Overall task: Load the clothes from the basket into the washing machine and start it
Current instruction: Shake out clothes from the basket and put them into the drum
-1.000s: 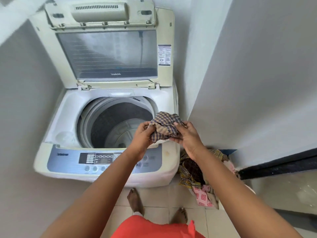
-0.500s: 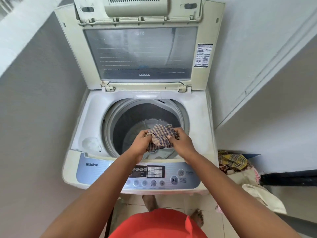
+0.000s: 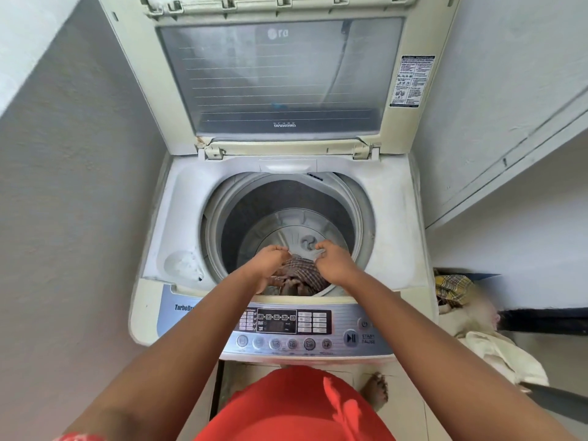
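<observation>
on the washing machine [image 3: 410,224] panel, "turbodr", "start pause"; lid glass reads "diamond".

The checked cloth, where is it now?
The checked cloth is inside the washing machine's drum, at its near edge, just below both hands, left and right.

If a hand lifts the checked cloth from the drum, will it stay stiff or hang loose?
Probably loose: the checked cloth lies crumpled in folds inside the drum. It looks thin, so likely light. It should not slip, since woven fabric bunches easily.
</observation>
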`<action>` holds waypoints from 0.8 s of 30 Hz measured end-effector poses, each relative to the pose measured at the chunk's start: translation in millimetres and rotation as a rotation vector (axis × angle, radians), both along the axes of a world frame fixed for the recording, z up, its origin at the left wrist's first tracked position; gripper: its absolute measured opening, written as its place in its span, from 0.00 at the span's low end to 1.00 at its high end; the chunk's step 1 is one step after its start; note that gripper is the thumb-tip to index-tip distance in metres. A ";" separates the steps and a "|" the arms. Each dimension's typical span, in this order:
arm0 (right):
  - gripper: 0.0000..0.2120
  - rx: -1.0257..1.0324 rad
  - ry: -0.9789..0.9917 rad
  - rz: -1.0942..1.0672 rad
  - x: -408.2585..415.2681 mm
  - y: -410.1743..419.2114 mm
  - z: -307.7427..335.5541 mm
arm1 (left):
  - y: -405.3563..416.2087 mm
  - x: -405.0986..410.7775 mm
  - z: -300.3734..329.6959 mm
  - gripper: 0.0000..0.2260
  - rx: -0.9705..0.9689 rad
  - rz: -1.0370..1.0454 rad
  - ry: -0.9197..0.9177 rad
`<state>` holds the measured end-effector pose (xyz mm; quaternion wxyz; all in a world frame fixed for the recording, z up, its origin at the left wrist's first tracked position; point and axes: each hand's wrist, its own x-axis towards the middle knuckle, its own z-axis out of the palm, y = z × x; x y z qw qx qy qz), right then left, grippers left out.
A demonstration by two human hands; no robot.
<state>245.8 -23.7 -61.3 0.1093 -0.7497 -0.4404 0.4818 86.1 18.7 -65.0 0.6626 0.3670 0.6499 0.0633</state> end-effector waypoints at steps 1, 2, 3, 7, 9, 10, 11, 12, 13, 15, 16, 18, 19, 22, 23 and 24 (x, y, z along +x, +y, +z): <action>0.21 0.006 0.003 -0.006 -0.1 -0.5 -0.4 | 0.4 1.6 0.2 0.10 0.013 0.003 0.007; 0.21 0.009 0.007 -0.014 0.3 -1.3 -0.2 | 0.6 3.9 0.9 0.08 0.032 0.008 0.012; 0.20 0.020 0.009 -0.019 1.5 -2.2 0.0 | 0.3 7.1 2.7 0.07 0.051 0.014 0.010; 0.18 0.101 -0.021 -0.063 13.4 -8.8 9.1 | -1.6 24.6 14.9 0.08 0.096 0.015 -0.029; 0.15 0.159 -0.030 -0.111 23.4 -14.3 17.7 | -5.1 38.5 25.5 0.08 0.118 0.023 -0.062; 0.13 0.184 -0.022 -0.141 29.7 -17.8 22.2 | -7.4 47.4 31.5 0.06 0.127 0.028 -0.087; 0.12 0.208 0.001 -0.176 36.6 -21.6 26.0 | -10.3 56.4 37.1 0.05 0.137 0.029 -0.116; 0.10 0.224 0.030 -0.213 44.3 -25.8 29.4 | -13.5 66.0 42.7 0.05 0.146 0.027 -0.147; 0.10 0.244 0.056 -0.247 52.6 -30.5 31.8 | -17.6 76.0 47.8 0.04 0.156 0.021 -0.175; 0.09 0.297 0.088 -0.307 69.5 -40.5 37.3 | -26.7 94.8 56.0 0.05 0.186 -0.006 -0.226; 0.09 0.328 0.111 -0.343 78.7 -46.8 40.4 | -32.7 104.7 59.0 0.07 0.208 -0.027 -0.249; 0.10 0.398 0.178 -0.427 97.9 -62.6 46.6 | -46.4 125.2 65.1 0.11 0.254 -0.053 -0.298; 0.11 0.434 0.202 -0.467 106.1 -70.4 49.3 | -52.3 133.1 68.5 0.12 0.268 -0.055 -0.327; 0.10 0.574 0.167 -0.586 138.1 -98.4 53.7 | -72.4 161.7 79.4 0.13 0.282 -0.086 -0.413; 0.09 0.599 0.152 -0.626 149.9 -108.2 52.3 | -79.7 172.0 82.8 0.13 0.285 -0.107 -0.432; 0.08 0.611 0.144 -0.659 160.6 -116.3 49.7 | -85.9 181.2 86.2 0.13 0.292 -0.132 -0.447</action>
